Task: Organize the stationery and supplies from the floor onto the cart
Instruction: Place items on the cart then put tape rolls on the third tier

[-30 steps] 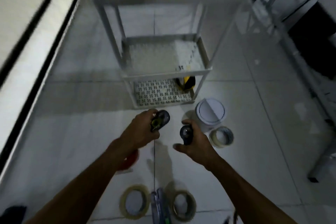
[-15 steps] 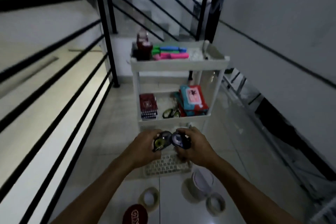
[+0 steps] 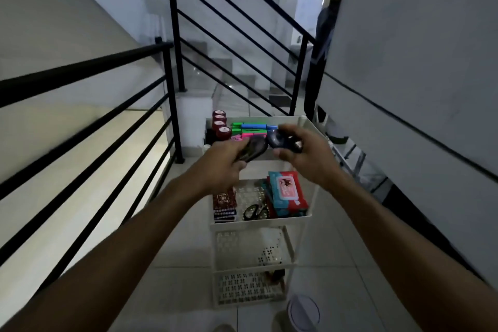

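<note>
Dark plastic tape dispensers look light, rigid and smooth, best pinched across their flat sides: the left hand [image 3: 223, 159] grips one [image 3: 253, 149], the right hand [image 3: 304, 153] grips another [image 3: 283, 140], both over the cart [image 3: 310, 127] top tray. Beyond them, red-capped jars [image 3: 219, 124] and highlighters [image 3: 250, 129] crowd the tray's left.

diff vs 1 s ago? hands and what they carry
Both hands rose from just above the floor to the cart's top tray. The left hand and right hand each keep the grip on a dark tape dispenser: left one, right one, now side by side over the tray. Nothing was let go. The highlighters and wipes pack stayed put.
</note>
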The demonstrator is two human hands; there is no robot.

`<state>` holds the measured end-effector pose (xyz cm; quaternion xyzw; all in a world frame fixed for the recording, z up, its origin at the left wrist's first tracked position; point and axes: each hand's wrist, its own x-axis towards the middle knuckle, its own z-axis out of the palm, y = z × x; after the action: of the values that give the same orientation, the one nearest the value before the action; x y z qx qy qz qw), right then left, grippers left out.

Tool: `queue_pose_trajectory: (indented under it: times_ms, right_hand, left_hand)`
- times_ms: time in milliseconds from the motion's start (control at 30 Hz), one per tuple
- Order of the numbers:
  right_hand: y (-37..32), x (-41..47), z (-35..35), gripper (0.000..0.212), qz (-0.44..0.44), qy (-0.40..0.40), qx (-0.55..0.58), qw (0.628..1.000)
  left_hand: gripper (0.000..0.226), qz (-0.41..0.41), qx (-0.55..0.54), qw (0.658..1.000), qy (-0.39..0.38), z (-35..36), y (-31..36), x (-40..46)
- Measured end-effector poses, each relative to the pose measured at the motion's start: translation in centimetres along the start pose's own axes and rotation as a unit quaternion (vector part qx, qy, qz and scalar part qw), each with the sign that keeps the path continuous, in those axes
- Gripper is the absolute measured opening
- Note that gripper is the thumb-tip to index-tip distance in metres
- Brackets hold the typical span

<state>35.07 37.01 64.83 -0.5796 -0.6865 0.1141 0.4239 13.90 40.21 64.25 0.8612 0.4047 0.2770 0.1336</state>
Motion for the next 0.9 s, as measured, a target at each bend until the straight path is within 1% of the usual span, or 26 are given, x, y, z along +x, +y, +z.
queue_pose_trajectory:
  times_ms: [100,167,300,367,433,533,567,667,767,833,900]
  right_hand:
    - [1.3,1.7,-1.2,0.057,0.019,0.038,-0.001,0.999]
    - [2.4,2.7,-1.5,0.057,0.04,0.042,-0.002,0.998]
    - [3.9,5.0,-1.0,0.058,0.04,0.011,-0.018,0.999]
    - [4.2,5.9,-0.6,0.057,0.04,-0.01,-0.022,0.999]
    - [4.2,6.6,0.0,0.056,0.05,-0.041,-0.027,0.998]
    - [3.8,7.4,0.6,0.053,0.059,-0.078,-0.021,0.995]
    - [3.7,7.6,0.7,0.053,0.058,-0.082,-0.024,0.995]
    - [3.0,8.4,1.1,0.055,0.055,-0.086,-0.034,0.994]
    - [2.9,8.9,1.9,0.053,0.061,-0.103,-0.035,0.992]
    - [3.2,9.1,2.4,0.049,0.072,-0.131,-0.059,0.987]
    - [3.5,9.0,2.7,0.046,0.076,-0.15,-0.102,0.981]
  left_hand:
    - [0.056,0.006,0.058,0.998,0.022,0.9,0.8,3.2]
    - [0.055,-0.001,0.106,0.994,0.028,2.0,0.8,5.3]
    - [0.042,-0.052,0.213,0.975,0.034,3.7,0.5,8.0]
    - [0.031,-0.081,0.232,0.969,0.039,4.2,0.7,8.6]
    - [0.024,-0.104,0.245,0.964,0.023,4.2,1.0,8.9]
    - [0.011,-0.124,0.222,0.967,-0.034,3.8,0.8,9.3]
    - [0.011,-0.131,0.208,0.968,-0.056,3.7,0.6,9.2]
    - [0.032,-0.135,0.18,0.97,-0.093,3.7,0.0,8.6]
    - [0.05,-0.089,0.16,0.98,-0.071,3.5,-0.4,7.7]
    - [0.048,-0.045,0.142,0.987,-0.054,3.4,-0.5,7.1]
    - [0.039,-0.027,0.148,0.987,-0.05,3.4,-0.6,6.7]
